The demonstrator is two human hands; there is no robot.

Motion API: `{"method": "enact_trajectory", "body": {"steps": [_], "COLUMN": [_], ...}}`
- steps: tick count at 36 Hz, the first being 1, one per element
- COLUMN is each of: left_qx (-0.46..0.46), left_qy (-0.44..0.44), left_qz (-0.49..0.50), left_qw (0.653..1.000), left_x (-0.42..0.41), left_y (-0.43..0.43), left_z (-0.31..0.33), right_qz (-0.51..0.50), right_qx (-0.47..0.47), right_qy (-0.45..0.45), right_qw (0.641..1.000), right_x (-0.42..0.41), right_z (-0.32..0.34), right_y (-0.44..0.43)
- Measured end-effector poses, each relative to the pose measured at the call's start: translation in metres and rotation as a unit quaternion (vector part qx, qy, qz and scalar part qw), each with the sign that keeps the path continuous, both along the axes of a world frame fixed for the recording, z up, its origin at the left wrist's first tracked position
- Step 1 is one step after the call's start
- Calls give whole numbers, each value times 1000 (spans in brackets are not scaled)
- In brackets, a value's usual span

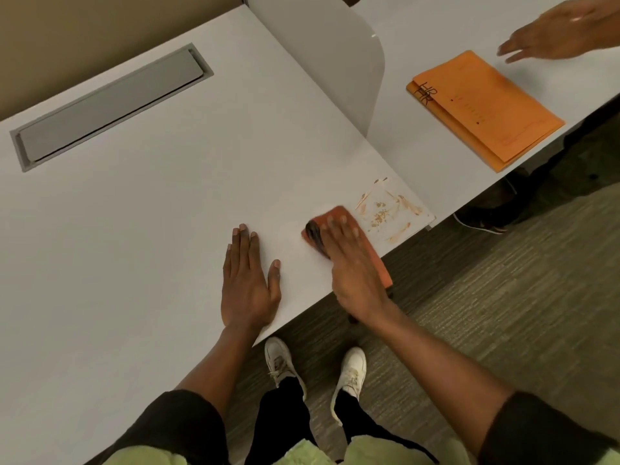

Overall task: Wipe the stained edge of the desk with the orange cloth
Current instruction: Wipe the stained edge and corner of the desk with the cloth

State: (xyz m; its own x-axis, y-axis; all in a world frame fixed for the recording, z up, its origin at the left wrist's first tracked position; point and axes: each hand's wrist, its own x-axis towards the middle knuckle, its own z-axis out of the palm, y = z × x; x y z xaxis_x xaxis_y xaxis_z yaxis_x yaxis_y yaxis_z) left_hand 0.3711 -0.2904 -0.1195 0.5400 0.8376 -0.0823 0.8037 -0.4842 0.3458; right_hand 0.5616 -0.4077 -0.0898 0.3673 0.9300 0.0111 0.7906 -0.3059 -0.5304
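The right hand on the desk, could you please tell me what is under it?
The orange cloth lies under the right hand, pressed flat on the desk beside the stains. The desk surface beneath the cloth is covered.

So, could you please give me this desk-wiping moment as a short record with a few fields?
surface: white desk, front edge facing the person
stain: brownish smears and crumbs at the desk's right front corner, not wiped away
cloth: orange cloth flat on the desk, just left of the stain
right hand: right hand pressed flat on the cloth
left hand: left hand resting flat on bare desk, holding nothing
nearby: orange folders beyond the divider panel; another person's hand above them
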Motion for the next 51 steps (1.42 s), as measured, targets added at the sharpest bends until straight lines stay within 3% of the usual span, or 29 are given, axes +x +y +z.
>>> {"method": "enact_trajectory", "body": {"steps": [5, 14, 22, 27, 31, 34, 42, 47, 51], "left_qx": [-3, -5, -1, 3, 5, 7, 7, 7, 6], "left_qy": [6, -5, -5, -6, -8, -6, -1, -5, -7], "left_qz": [5, 6, 6, 4, 0, 0, 1, 1, -3], "left_qw": [1000, 1000, 1000, 1000, 1000, 1000, 1000, 1000, 1000], "left_x": [0, 0, 0, -1, -1, -1, -1, -2, -1], "left_y": [0, 0, 0, 1, 2, 2, 1, 2, 2], "left_z": [-1, 0, 2, 0, -4, -5, -5, -7, -7], "right_qz": [-29, 52, -84, -164, -91, -54, -144, -206, -150], "right_qx": [-14, 4, -48, -45, -22, -21, -50, -71, -93], "right_qy": [-2, -16, -51, -29, 9, -2, -52, -32, -28], "right_qw": [999, 999, 994, 985, 996, 998, 987, 975, 984], "right_x": [21, -25, 25, -8, -61, -55, 39, -8, -44], "right_z": [2, -7, 6, 9, 5, 1, 3, 4, 5], "right_y": [45, -25, 53, 60, 22, 15, 84, 79, 75]}}
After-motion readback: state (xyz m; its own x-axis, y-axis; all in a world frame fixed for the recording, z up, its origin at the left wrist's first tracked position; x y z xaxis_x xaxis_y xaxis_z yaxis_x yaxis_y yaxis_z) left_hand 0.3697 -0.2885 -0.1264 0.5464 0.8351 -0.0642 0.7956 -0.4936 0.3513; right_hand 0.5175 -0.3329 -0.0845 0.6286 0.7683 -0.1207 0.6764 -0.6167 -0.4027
